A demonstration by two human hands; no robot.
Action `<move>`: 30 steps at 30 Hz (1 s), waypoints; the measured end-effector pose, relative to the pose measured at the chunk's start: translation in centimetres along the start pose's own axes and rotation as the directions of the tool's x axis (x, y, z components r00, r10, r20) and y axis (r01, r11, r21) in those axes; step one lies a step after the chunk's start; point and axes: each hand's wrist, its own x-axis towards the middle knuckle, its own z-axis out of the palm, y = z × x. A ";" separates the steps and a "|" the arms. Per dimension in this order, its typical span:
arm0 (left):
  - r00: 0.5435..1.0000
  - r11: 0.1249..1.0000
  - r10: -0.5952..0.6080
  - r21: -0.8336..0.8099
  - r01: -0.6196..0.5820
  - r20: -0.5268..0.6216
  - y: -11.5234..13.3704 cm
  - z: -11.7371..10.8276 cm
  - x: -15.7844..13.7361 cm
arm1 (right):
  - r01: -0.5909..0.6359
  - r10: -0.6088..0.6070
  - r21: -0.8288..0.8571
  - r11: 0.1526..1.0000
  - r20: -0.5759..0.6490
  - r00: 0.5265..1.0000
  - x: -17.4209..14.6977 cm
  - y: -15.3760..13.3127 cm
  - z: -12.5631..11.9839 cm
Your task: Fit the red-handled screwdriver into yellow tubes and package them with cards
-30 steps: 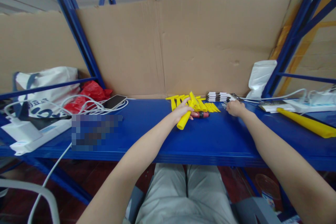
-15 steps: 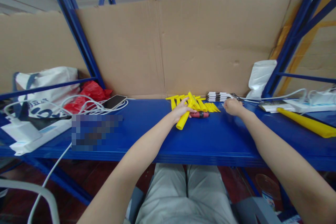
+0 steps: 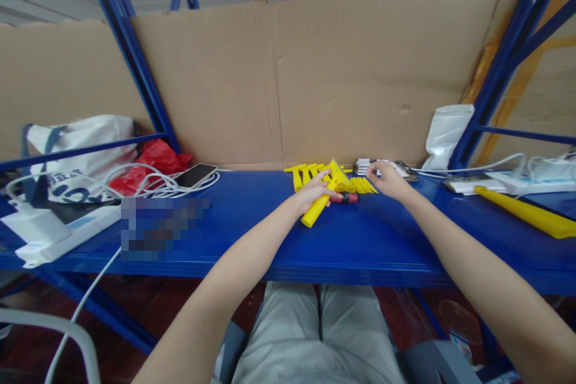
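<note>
My left hand (image 3: 311, 193) grips a yellow T-shaped scraper (image 3: 315, 212) by its tubular handle, the wide head tilted up and away from me. My right hand (image 3: 386, 177) hovers just right of that head, fingers pinched; whatever may be between them is too small to make out. Under the scraper lies a red and black cylindrical tool (image 3: 350, 198), partly covered. Behind my left hand several like yellow T-shaped scrapers (image 3: 297, 179) lie in a row. Small yellow pointed pieces (image 3: 365, 185) are lined up between my hands. Stacked white packets (image 3: 361, 165) sit behind my right hand, partly hidden.
Cardboard (image 3: 360, 72) walls the back of the blue bench (image 3: 252, 240). To the left are a phone (image 3: 197, 175), coiled white cables, a red plastic bag (image 3: 157, 159) and a power strip (image 3: 85, 231). A long yellow piece (image 3: 526, 211) and a white pouch (image 3: 449, 132) are at right.
My right hand has moved left from the dark and silvery packet toward the scraper's head. My left hand still holds the scraper, its head now turned slightly to the right.
</note>
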 end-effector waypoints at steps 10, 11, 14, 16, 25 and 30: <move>0.995 1.000 -0.009 0.022 0.007 0.097 -0.5 0.5 0.0 | 0.246 -0.194 0.276 0.929 -0.205 0.959 0.0 -3.4 1.6; 0.994 1.000 -0.011 0.026 0.008 0.107 -0.4 0.5 -0.1 | 0.250 -0.196 0.275 0.928 -0.208 0.958 -0.1 -3.4 1.7; 0.993 0.999 -0.006 0.037 0.001 0.120 -0.2 0.7 -0.4 | 0.244 -0.195 0.282 0.928 -0.191 0.962 0.0 -3.3 1.8; 0.993 0.999 0.001 0.041 -0.005 0.115 -0.1 0.8 -0.5 | 0.222 -0.175 0.295 0.929 -0.178 0.968 0.0 -3.2 1.9; 0.990 0.998 0.002 0.055 -0.010 0.140 0.1 0.8 -0.8 | 0.079 -0.028 0.418 0.905 -0.127 0.992 -0.1 -2.9 2.2; 0.989 1.000 0.026 -0.006 -0.025 0.144 0.1 0.7 -0.8 | -0.020 0.096 0.424 0.905 -0.157 0.983 -0.1 -2.5 2.8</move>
